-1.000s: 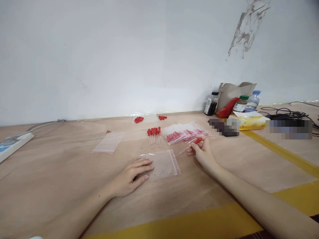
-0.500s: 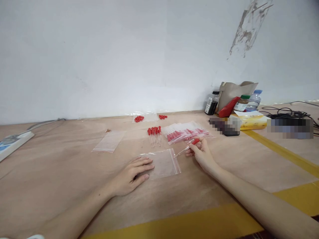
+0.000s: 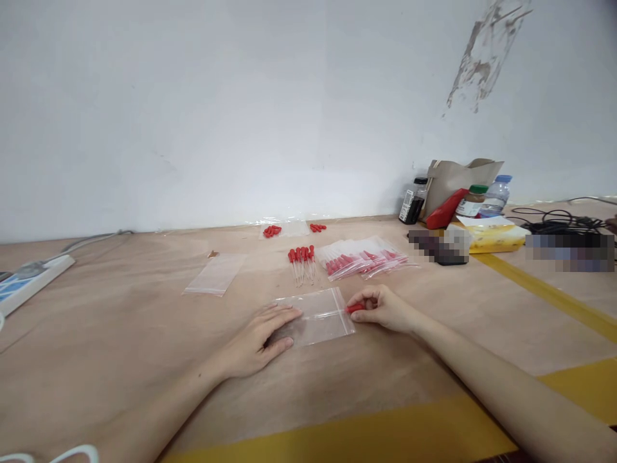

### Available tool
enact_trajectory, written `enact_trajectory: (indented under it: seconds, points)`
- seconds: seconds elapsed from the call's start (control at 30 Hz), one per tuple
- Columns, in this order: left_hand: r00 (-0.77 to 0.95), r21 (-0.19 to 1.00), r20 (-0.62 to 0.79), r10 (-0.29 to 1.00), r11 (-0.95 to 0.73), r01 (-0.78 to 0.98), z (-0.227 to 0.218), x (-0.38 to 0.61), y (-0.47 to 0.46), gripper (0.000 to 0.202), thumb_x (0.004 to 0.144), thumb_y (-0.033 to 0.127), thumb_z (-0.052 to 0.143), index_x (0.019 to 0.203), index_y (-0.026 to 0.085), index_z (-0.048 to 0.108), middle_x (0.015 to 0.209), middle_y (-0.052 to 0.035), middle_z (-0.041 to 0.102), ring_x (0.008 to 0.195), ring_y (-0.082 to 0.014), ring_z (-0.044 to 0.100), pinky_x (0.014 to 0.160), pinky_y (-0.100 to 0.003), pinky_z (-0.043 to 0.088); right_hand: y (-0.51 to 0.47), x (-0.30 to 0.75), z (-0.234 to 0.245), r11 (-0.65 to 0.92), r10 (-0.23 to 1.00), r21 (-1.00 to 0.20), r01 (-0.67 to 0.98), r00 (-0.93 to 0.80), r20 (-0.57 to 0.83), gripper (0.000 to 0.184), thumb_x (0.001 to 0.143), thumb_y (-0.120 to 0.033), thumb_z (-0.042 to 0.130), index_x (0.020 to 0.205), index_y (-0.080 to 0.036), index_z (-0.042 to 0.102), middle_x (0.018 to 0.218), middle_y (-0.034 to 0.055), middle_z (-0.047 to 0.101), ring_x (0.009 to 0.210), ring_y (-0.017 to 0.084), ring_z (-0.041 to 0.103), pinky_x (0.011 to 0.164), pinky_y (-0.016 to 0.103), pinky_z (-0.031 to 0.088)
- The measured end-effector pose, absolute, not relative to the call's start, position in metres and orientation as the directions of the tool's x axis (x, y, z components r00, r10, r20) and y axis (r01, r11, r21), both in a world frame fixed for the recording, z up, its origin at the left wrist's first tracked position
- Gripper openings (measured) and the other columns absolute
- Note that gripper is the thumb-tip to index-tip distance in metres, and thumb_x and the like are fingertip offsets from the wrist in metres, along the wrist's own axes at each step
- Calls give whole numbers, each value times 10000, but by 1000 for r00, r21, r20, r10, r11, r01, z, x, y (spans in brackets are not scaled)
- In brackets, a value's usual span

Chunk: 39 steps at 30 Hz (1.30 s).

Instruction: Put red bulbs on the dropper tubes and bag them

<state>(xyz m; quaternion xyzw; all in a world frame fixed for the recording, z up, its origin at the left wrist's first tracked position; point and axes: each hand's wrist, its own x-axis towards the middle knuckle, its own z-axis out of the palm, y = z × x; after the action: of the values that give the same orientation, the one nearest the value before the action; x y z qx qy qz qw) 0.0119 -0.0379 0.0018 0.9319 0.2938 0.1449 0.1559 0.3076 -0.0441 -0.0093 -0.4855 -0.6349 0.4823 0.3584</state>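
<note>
My left hand (image 3: 263,341) lies with its fingers apart on the left part of a clear zip bag (image 3: 321,328), pressing it to the table. At the bag's right end, my right hand (image 3: 383,308) pinches the red bulb of a glass dropper (image 3: 355,308). The dropper's clear tube lies within the bag's outline, pointing left. Beyond the bag, several red-bulbed droppers (image 3: 301,257) lie in a row. Right of them is an overlapping stack of zip bags (image 3: 366,256) with red-bulbed droppers inside. Another flat clear bag (image 3: 214,275) rests farther left.
Loose red bulbs (image 3: 272,231) lie near the wall, some on a clear bag. At the back right stand a dark bottle (image 3: 412,202), a grey pouch (image 3: 457,183), a green-capped jar (image 3: 471,202) and a yellow packet (image 3: 496,238). A power strip (image 3: 36,283) is at left.
My right hand has moved left and nearer, bringing the dropper's tube from the bag's edge to well inside its outline. My left hand stays on the bag.
</note>
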Motion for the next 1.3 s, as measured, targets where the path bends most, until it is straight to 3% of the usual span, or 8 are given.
enact_trajectory:
  seconds: [0.27, 0.43, 0.53, 0.73, 0.93, 1.07, 1.2, 1.3]
  points:
    - [801, 386, 186, 569, -792, 473, 3, 17, -38, 403, 878, 308, 424, 1276, 256, 393, 1286, -30, 469, 1202, -185, 392, 1038, -406, 268, -46, 299, -9, 93, 940, -966, 240, -341, 6, 312, 611, -361, 694, 796, -126, 609, 607, -9, 559, 534, 71, 470, 503, 201, 376]
    - [809, 383, 173, 561, -796, 469, 3, 17, -38, 382, 881, 299, 417, 1261, 261, 418, 1299, -15, 458, 1222, -175, 371, 1049, -392, 259, -48, 299, -12, 214, 907, -976, 38, -379, 183, 208, 588, -256, 731, 687, -136, 592, 865, 25, 557, 678, 76, 545, 617, 208, 431]
    - [812, 382, 176, 557, -799, 465, 2, 17, -37, 378, 884, 301, 412, 1260, 264, 422, 1299, -17, 459, 1220, -178, 373, 1047, -398, 261, -49, 297, -15, 142, 884, -989, -28, -446, 140, 204, 598, -236, 728, 707, -142, 583, 963, 41, 575, 683, 80, 574, 615, 217, 450]
    - [813, 397, 194, 549, -802, 447, 2, 17, -37, 378, 878, 292, 424, 1255, 270, 431, 1290, -20, 468, 1205, -184, 393, 1041, -403, 268, -45, 294, -18, 55, 884, -995, 88, -468, 8, 275, 633, -324, 700, 832, -139, 653, 790, 47, 666, 721, 132, 599, 708, 273, 461]
    - [784, 460, 232, 576, -775, 433, 1, 13, -39, 325, 861, 286, 450, 1174, 243, 525, 1277, -51, 473, 1137, -198, 465, 951, -357, 391, -45, 298, -8, 295, 855, -910, 291, -505, 116, 315, 744, -417, 572, 893, -162, 679, 898, 59, 639, 791, 146, 565, 748, 276, 432]
    - [789, 469, 227, 571, -774, 426, 0, 11, -38, 317, 859, 284, 455, 1163, 242, 535, 1234, -51, 511, 1103, -183, 494, 933, -339, 410, -48, 296, -9, 217, 878, -945, 243, -472, 80, 384, 720, -451, 585, 981, -169, 597, 814, 32, 620, 737, 132, 557, 697, 266, 436]
    - [789, 460, 218, 574, -774, 435, 2, 12, -39, 320, 860, 292, 458, 1168, 245, 532, 1231, -46, 518, 1121, -186, 481, 953, -353, 395, -47, 291, -17, 124, 957, -966, 226, -284, 57, 366, 642, -503, 633, 698, -148, 566, 588, -24, 529, 553, 96, 491, 558, 221, 398]
    - [784, 456, 204, 586, -766, 453, 3, 12, -40, 319, 863, 291, 453, 1169, 247, 532, 1237, -40, 515, 1135, -184, 473, 960, -352, 391, -48, 290, -13, 161, 941, -947, 278, -331, 63, 444, 710, -566, 517, 602, -139, 570, 558, -18, 503, 555, 99, 469, 572, 227, 379]
